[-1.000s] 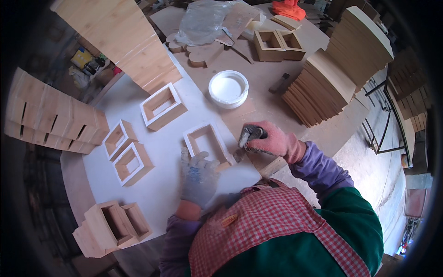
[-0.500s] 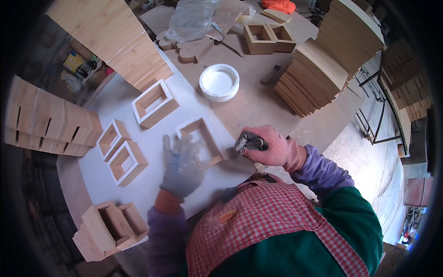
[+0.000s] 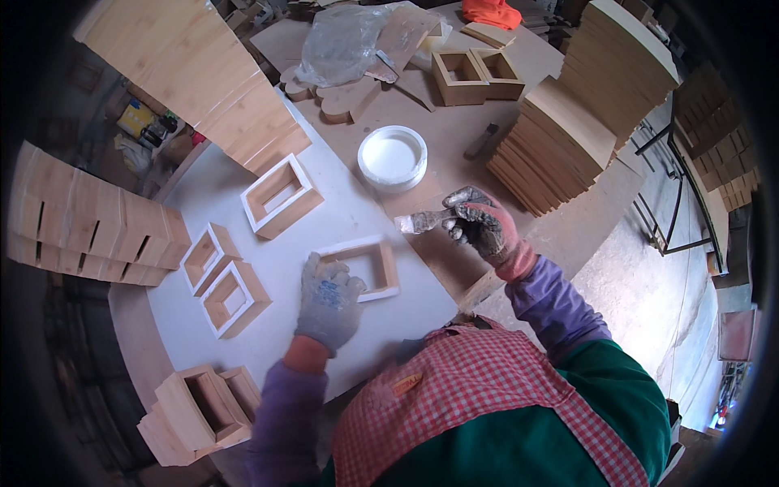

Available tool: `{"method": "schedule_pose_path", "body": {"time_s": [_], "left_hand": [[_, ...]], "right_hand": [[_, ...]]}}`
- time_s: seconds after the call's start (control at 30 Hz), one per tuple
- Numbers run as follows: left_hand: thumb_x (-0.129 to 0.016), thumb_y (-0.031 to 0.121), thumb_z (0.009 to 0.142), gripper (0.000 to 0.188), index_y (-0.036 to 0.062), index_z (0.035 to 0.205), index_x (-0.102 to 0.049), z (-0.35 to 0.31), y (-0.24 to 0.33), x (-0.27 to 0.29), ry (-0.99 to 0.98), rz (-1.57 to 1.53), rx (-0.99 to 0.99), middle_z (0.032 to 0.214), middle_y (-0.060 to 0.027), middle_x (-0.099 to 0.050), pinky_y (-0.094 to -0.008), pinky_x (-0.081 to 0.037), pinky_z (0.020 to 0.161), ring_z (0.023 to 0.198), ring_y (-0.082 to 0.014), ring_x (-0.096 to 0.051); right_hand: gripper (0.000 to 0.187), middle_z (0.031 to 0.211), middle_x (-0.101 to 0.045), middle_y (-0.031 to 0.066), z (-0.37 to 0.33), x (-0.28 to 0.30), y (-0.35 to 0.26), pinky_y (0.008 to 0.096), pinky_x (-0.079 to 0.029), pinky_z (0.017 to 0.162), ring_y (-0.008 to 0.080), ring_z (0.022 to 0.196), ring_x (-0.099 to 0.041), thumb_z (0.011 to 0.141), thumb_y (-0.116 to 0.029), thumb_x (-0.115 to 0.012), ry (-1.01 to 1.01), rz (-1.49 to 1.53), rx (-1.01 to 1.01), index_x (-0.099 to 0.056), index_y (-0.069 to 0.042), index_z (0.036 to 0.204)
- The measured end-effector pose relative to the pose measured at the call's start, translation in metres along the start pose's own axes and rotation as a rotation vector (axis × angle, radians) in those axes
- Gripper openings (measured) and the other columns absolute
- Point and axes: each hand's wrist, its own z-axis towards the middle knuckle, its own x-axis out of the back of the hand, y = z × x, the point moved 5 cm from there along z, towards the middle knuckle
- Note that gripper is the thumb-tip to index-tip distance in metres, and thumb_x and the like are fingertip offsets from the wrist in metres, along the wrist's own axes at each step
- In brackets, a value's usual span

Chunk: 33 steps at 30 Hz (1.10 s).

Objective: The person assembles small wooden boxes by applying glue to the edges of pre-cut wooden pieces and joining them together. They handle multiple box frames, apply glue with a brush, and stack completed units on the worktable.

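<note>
Right hand (image 3: 485, 229), in a pink glove smeared with white, closed in a fist around the handle of a small brush (image 3: 422, 221), bristles pointing toward nine o'clock and raised just above the tabletop. Left hand (image 3: 327, 302), in a grey glove, spread flat with fingers open, fingertips pressing the near left corner of a square wooden frame (image 3: 363, 267) and gripping nothing. Frame lying flat on the white board (image 3: 349, 207) near the centre of the view, top edges coated white, directly at twelve o'clock from the checked apron. White tub of glue (image 3: 393, 157) standing at twelve o'clock from the frame, near but not touching, an easy reach for reloading the brush. Judged from this: best to keep the left palm pinning the frame so no sliding under the strokes, to draw the brush along each narrow top edge in one even pass, to keep drips off the inner faces, and to hold the fingertips clear of wet edges. Three more frames (image 3: 280, 195) at ten o'clock on the same board, one alone and two side by side. Stacks of thin wooden boards (image 3: 568, 130) at two o'clock, well apart. Finished open boxes (image 3: 199, 406) at seven o'clock near the board's edge.
</note>
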Motion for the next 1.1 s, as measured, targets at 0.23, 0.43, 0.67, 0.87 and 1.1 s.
{"method": "schedule_pose_path", "body": {"time_s": [0.23, 0.43, 0.67, 0.87, 1.1], "left_hand": [[-0.075, 0.023, 0.070, 0.026, 0.0099, 0.092, -0.070, -0.007, 0.014, -0.006, 0.184, -0.133, 0.184, 0.104, -0.0111, -0.063, -0.0534, -0.026, 0.108, 0.113, -0.0299, -0.053], [-0.072, 0.023, 0.074, 0.024, 0.0099, 0.094, -0.070, -0.006, 0.014, -0.007, 0.142, -0.165, 0.239, 0.106, -0.0114, -0.063, -0.0562, -0.023, 0.110, 0.114, -0.0298, -0.053], [-0.072, 0.023, 0.076, 0.024, 0.0099, 0.096, -0.070, -0.009, 0.014, -0.009, 0.142, -0.140, 0.243, 0.106, -0.0112, -0.063, -0.0570, -0.020, 0.113, 0.116, -0.0297, -0.054], [-0.074, 0.021, 0.074, 0.021, 0.0101, 0.091, -0.068, -0.007, 0.016, -0.004, 0.190, -0.154, 0.220, 0.098, -0.0093, -0.063, -0.0534, -0.024, 0.109, 0.109, -0.0285, -0.056], [-0.067, 0.022, 0.079, 0.019, 0.0128, 0.096, -0.069, -0.007, 0.014, -0.007, 0.062, -0.182, 0.271, 0.104, -0.0077, -0.063, -0.0577, -0.020, 0.115, 0.115, -0.0263, -0.053]], "right_hand": [[0.022, 0.091, -0.067, 0.0094, 0.028, 0.013, 0.067, 0.0266, -0.057, 0.068, 0.0168, 0.078, -0.067, 0.099, -0.009, -0.053, -0.032, 0.286, -0.130, -0.061, 0.000, 0.118], [0.020, 0.092, -0.066, 0.0093, 0.032, 0.011, 0.071, 0.0254, -0.056, 0.067, 0.0165, 0.080, -0.067, 0.097, -0.006, -0.054, -0.023, 0.095, -0.039, -0.063, 0.001, 0.113], [0.017, 0.088, -0.067, 0.0072, 0.024, 0.004, 0.039, 0.0260, -0.054, 0.070, 0.0145, 0.079, -0.066, 0.091, -0.003, -0.056, -0.171, -0.084, -0.041, -0.065, 0.003, 0.105], [0.019, 0.090, -0.069, 0.0054, 0.024, -0.016, 0.012, 0.0246, -0.053, 0.070, 0.0125, 0.079, -0.066, 0.091, -0.008, -0.061, -0.148, -0.322, 0.008, -0.065, 0.002, 0.107], [0.026, 0.090, -0.069, 0.0082, 0.025, -0.049, -0.009, 0.0315, -0.050, 0.077, 0.0159, 0.084, -0.063, 0.087, -0.015, -0.065, -0.058, -0.759, 0.177, -0.064, 0.000, 0.108]]}}
